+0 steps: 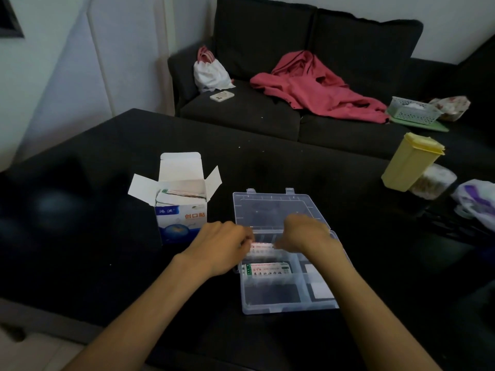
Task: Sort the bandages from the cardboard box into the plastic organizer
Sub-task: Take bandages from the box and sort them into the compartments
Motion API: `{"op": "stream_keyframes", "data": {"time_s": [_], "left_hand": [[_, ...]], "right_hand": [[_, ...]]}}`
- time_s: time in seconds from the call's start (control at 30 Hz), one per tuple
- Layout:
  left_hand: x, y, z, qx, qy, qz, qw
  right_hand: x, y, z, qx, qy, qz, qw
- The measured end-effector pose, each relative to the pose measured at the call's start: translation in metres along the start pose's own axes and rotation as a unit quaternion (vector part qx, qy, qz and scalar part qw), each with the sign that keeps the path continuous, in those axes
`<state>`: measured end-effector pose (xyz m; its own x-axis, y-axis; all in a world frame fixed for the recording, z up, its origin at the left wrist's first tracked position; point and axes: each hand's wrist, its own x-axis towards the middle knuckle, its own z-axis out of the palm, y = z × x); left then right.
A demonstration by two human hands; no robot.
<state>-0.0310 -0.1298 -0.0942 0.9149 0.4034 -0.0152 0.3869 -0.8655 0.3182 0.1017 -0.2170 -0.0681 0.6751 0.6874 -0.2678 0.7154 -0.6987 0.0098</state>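
Head view: left hand (223,243) and right hand (305,232) both pinching ends of one bandage (262,247) over plastic organizer (288,307) at table (107,263) near edge. More bandages (267,269) inside a compartment. Open cardboard box (180,218) just left, holding others.

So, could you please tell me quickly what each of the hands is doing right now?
Left hand: pinching one end of a bandage strip over the organizer.
Right hand: pinching its other end.

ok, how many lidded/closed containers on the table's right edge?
2: a yellow lidded container near the right edge, and a clear jar touching it just behind-right, partly hidden. More may sit out of frame.
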Motion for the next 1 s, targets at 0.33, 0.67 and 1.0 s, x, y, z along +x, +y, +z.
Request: {"op": "stream_keyframes", "data": {"time_s": [0.33, 0.67, 1.0], "left_hand": [[-0.031, 0.011, -0.025, 0.012, 0.11, -0.034, 0.993], [-0.041, 0.01, -0.005, -0.089, 0.064, -0.138, 0.984], [-0.035, 0.018, -0.015, -0.004, 0.084, -0.065, 0.994]], "right_hand": [[-0.027, 0.026, -0.021, 0.082, -0.029, 0.018, 0.996], [-0.02, 0.027, 0.001, 0.209, -0.016, 0.022, 0.978], [-0.025, 0.012, -0.006, 0.102, 0.105, 0.008, 0.989]]}}
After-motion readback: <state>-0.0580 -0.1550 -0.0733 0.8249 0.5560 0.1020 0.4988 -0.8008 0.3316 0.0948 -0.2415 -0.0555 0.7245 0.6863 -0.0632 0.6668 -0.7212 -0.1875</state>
